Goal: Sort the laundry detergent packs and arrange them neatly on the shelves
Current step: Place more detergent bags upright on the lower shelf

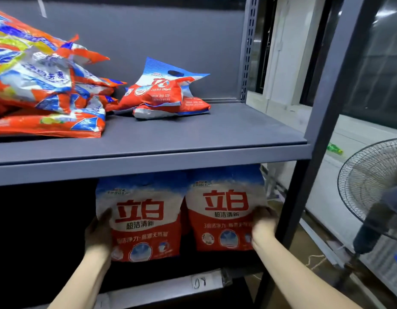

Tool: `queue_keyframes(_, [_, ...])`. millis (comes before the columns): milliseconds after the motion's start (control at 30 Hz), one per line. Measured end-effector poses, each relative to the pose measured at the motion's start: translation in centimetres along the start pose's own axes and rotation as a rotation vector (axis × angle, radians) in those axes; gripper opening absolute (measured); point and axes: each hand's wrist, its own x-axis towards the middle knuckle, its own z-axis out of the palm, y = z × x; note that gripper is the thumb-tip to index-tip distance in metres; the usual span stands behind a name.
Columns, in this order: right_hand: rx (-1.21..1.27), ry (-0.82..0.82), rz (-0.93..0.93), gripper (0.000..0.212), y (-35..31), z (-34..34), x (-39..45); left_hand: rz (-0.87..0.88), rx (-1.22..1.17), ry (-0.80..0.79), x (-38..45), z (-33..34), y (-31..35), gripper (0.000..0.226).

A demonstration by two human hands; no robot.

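A: Nearest the camera, two bare forearms reach into the lower bay of a grey metal rack. The left hand (99,233) lies along the left edge of the left standing pack (141,219), its fingers wrapped on that edge.

B: And the other?

A: The right hand (263,226) clasps the right edge of the right standing pack (224,210), though it is blurred and its fingertips are hard to make out. The two red, white and blue packs stand upright, side by side and touching, on the lower shelf (164,288); a handwritten label (200,282) sits on its front rail.

B: What is hidden?

A: The pack tops vanish behind the front lip of the upper shelf (193,134), and the bay left of the packs is too dark to read. Both arms are cut off by the bottom edge.

B: Farther back?

A: On the upper shelf, a jumbled heap of orange packs (43,85) runs off the left edge. Just beside it lies a small pile of red packs (166,94), one propped tilted on the others, near the grey back panel (148,30).

B: Around the rack?

A: The right upright post (322,108) crosses the view. Past it stands a pedestal fan (371,192), partly cut off at the right edge, with a green bottle (334,148) on a pale ledge and dark window panes behind
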Motion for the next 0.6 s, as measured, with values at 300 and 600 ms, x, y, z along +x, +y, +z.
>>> queue_keyframes(300, [-0.118,-0.172,-0.074,0.025,1.5,3.6,4.0,-0.170,-0.052,-0.255,3.0,1.9,-3.3,0.041])
queue_keyframes(600, [-0.552,-0.150,-0.251,0.051,4.4,3.9,5.5,0.118,0.587,0.057,5.1,2.9,-6.7,0.106])
